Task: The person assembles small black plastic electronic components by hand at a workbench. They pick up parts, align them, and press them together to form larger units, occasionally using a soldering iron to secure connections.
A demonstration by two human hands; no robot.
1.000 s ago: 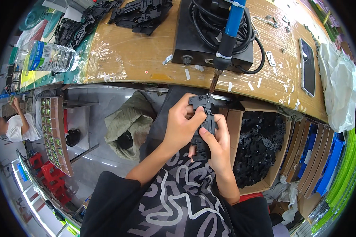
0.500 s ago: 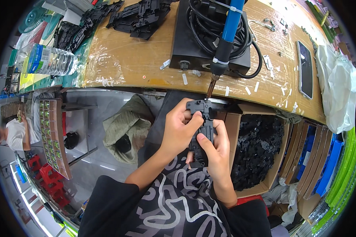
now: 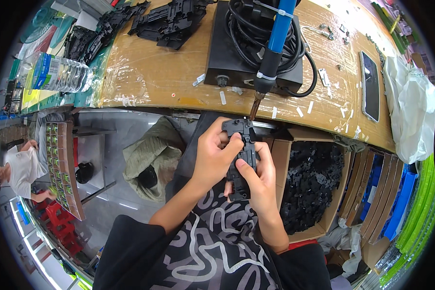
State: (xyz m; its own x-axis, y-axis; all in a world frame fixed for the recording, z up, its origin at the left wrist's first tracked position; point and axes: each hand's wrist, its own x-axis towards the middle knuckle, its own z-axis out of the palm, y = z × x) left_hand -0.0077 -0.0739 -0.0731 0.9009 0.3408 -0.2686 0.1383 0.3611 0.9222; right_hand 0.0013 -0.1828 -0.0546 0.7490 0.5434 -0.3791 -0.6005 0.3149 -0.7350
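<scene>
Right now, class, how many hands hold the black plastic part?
2: the left hand at the upper left of the black part, the right hand lower on its right.

Img bright, hard glare on tabletop [image 3: 154, 72] top R, refl streaks on floor [image 3: 118, 195]; fisheye-bent edges, blk corners.

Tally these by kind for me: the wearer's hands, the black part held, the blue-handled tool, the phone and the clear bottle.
Left hand and right hand: 2
Black part: 1
Blue-handled tool: 1
Phone: 1
Clear bottle: 1
Total: 6
</scene>
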